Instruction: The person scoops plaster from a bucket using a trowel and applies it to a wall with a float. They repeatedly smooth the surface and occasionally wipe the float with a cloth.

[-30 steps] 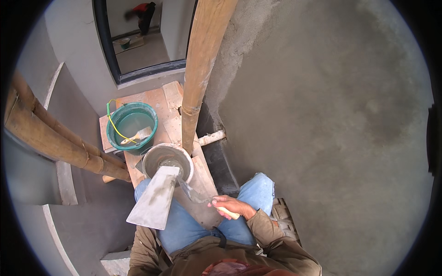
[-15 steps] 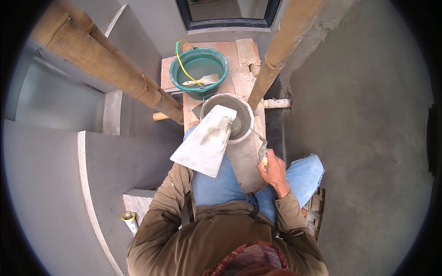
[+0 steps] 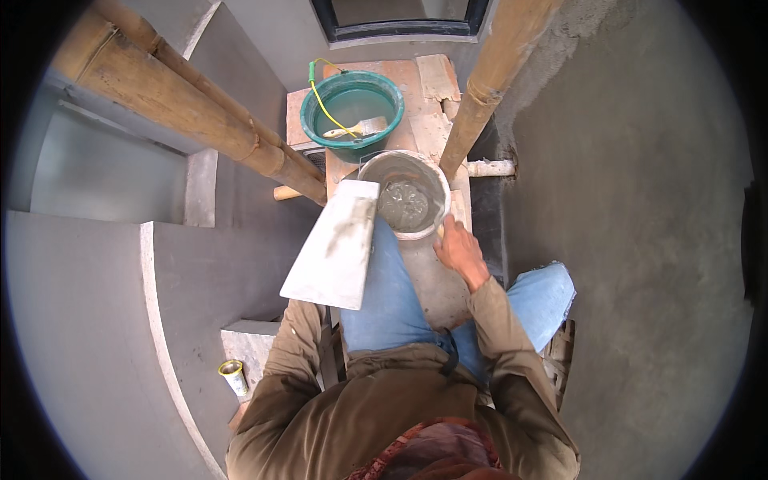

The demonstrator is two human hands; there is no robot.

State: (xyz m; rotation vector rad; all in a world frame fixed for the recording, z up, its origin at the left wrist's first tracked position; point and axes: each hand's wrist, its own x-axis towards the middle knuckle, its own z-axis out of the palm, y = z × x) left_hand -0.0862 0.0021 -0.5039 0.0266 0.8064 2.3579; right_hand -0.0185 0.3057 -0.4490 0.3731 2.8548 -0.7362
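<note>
A whitish flat board like a plasterer's hawk, smeared with grey on its far right part, is held over my left thigh. My left hand is hidden beneath it; the left sleeve runs up to its near edge. My right hand is closed round the pale handle of a trowel at the near right rim of a bucket. The trowel's blade does not show. Wet grey mortar lies in the bucket's bottom.
Beyond the bucket stands a green basin of cloudy water with a paintbrush across it. Bamboo poles slant in at left, another pole at right. A pipe stub juts from the right wall. A small cup stands lower left.
My right hand has moved forward and left to the bucket's rim, and the trowel's metal shank has gone out of sight. The board has shifted left, uncovering the mortar.
</note>
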